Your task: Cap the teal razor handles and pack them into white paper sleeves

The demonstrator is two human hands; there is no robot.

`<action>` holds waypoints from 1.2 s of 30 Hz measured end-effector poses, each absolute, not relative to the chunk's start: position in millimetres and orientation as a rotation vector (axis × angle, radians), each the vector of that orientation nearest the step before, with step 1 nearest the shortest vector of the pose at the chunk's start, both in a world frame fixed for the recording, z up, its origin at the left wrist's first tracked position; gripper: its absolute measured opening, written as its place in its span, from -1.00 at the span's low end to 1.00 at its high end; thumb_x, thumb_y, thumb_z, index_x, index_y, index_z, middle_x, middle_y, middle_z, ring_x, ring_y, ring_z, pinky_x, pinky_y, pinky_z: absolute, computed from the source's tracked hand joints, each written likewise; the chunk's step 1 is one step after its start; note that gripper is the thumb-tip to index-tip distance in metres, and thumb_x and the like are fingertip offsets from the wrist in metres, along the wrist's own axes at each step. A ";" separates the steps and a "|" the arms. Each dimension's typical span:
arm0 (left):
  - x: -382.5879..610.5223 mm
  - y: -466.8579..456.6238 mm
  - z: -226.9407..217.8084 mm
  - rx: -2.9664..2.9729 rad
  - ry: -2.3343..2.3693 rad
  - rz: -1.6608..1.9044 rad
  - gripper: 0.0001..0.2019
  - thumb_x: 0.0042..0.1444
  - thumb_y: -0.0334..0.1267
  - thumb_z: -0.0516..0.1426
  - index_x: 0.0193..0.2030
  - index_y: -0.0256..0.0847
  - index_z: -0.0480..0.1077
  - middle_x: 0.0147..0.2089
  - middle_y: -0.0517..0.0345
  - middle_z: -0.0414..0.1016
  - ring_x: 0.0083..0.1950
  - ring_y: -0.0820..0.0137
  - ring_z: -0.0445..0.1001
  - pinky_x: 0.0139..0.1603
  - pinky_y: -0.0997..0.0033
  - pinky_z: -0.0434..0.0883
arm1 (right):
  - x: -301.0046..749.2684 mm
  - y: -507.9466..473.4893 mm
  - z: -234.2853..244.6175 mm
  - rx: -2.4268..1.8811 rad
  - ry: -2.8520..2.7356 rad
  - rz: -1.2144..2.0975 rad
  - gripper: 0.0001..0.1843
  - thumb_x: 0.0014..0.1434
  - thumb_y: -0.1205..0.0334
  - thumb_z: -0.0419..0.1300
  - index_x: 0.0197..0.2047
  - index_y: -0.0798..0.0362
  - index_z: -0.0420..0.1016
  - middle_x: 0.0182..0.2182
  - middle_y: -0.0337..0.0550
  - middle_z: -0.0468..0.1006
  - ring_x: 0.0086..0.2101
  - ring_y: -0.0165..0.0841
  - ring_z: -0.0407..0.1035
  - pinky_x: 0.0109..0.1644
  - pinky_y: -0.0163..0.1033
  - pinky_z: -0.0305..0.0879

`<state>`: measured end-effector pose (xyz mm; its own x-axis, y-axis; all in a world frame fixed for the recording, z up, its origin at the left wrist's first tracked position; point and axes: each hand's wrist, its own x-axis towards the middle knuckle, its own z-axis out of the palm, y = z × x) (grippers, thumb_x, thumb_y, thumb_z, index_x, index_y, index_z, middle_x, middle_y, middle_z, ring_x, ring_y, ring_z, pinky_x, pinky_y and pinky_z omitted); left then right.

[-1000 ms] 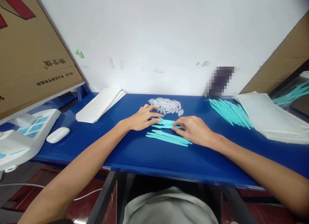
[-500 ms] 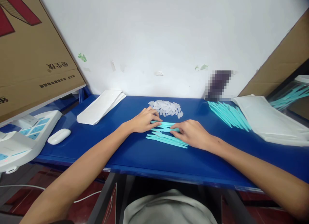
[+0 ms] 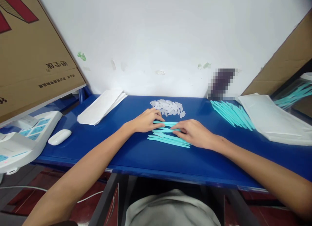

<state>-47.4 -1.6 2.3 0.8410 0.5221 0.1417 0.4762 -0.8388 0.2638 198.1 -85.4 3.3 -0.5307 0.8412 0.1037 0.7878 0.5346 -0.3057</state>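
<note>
Slim turquoise sticks [image 3: 168, 141] lie crosswise in a loose group on the blue tabletop, some overlapping. At their left ends is my left hand [image 3: 148, 119], its thumb and fingers closed around the tip of a stick at the far side of the group. My right hand [image 3: 192, 131] is closed at the right side, thumb and fingertips on a stick there; its fingers hide part of the group. Just beyond my hands lies a pile of small translucent whitish pieces [image 3: 168, 107], flat and pointed.
More turquoise sticks [image 3: 231, 114] lie at the right, beside a white plastic packet [image 3: 280, 119]. A clear container [image 3: 292, 93] with sticks stands farther right. White paper bags [image 3: 101, 107], a white rounded case [image 3: 59, 137], a white power strip [image 3: 36, 138] and a cardboard box [image 3: 36, 50] are left.
Both hands stay at the turquoise sticks with only slight finger movement. The view has shifted a little; the pile and the other things lie as before.
</note>
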 end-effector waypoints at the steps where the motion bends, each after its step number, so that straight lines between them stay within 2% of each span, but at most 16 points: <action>1: -47.6 -0.9 1.6 2.798 0.775 0.313 -0.61 0.37 0.04 0.07 0.06 -0.15 0.57 0.01 0.00 0.49 0.10 0.17 0.38 0.08 0.22 0.20 | 199.2 -86.0 3.8 -1.351 -2.538 0.344 -0.63 0.37 0.11 0.08 0.04 0.03 0.65 -0.38 -0.13 0.62 -0.43 -0.34 0.40 -0.33 -0.27 0.15; 5: -48.6 0.2 0.0 2.781 0.790 0.342 -0.64 0.37 0.01 0.08 0.07 -0.14 0.57 0.00 0.02 0.48 0.09 0.19 0.40 0.10 0.21 0.21 | 203.3 -89.1 6.5 -1.237 -2.549 0.424 -0.65 0.39 0.08 0.08 -0.05 0.00 0.66 -0.38 -0.16 0.61 -0.44 -0.37 0.38 -0.36 -0.28 0.14; 8: -49.1 -0.2 0.3 2.781 0.779 0.349 -0.64 0.40 -0.02 0.05 0.07 -0.14 0.57 -0.01 0.00 0.48 0.09 0.19 0.40 0.10 0.20 0.22 | 205.4 -88.8 6.5 -1.218 -2.529 0.342 -0.64 0.41 0.09 0.04 -0.12 0.01 0.67 -0.38 -0.15 0.62 -0.42 -0.36 0.40 -0.35 -0.27 0.15; 12: -49.9 -0.2 -0.1 2.780 0.770 0.354 -0.67 0.42 -0.12 0.01 0.05 -0.15 0.57 -0.03 0.00 0.49 0.06 0.19 0.41 0.08 0.20 0.24 | 208.8 -83.8 2.1 -1.353 -2.469 0.125 -0.66 0.40 0.12 0.05 -0.03 0.01 0.65 -0.27 -0.11 0.65 -0.34 -0.31 0.46 -0.30 -0.25 0.20; 17: -49.8 2.7 -2.8 2.773 0.774 0.369 -0.68 0.42 -0.16 0.01 0.03 -0.15 0.57 -0.04 0.00 0.53 0.03 0.20 0.44 0.08 0.18 0.28 | 211.0 -78.4 -3.2 -1.386 -2.527 0.038 -0.65 0.41 0.11 0.05 0.00 0.00 0.64 -0.21 -0.09 0.67 -0.22 -0.23 0.51 -0.25 -0.22 0.23; 21: -47.9 4.5 -3.1 2.734 0.754 0.427 -0.73 0.40 -0.21 0.05 -0.02 -0.19 0.58 -0.08 0.03 0.60 -0.05 0.25 0.48 0.09 0.20 0.31 | 208.4 -75.2 -3.6 -1.428 -2.505 0.073 -0.68 0.39 0.13 0.08 0.01 -0.01 0.64 -0.22 -0.10 0.66 -0.27 -0.27 0.50 -0.27 -0.23 0.23; 26: -45.9 3.8 -2.3 2.668 0.762 0.496 -0.78 0.35 -0.26 0.11 -0.06 -0.21 0.60 -0.10 0.06 0.64 -0.10 0.29 0.50 0.03 0.29 0.36 | 205.7 -74.3 -0.8 -1.472 -2.460 0.162 -0.73 0.35 0.13 0.13 -0.09 0.00 0.63 -0.28 -0.13 0.64 -0.33 -0.30 0.47 -0.31 -0.25 0.21; 36: -44.5 3.6 -3.2 2.697 0.780 0.491 -0.77 0.31 -0.15 0.18 -0.07 -0.19 0.62 -0.16 0.06 0.63 -0.14 0.29 0.50 -0.02 0.30 0.35 | 203.9 -75.5 -0.7 -1.474 -2.465 0.211 -0.73 0.33 0.12 0.12 -0.10 0.01 0.61 -0.36 -0.15 0.57 -0.38 -0.31 0.40 -0.33 -0.26 0.14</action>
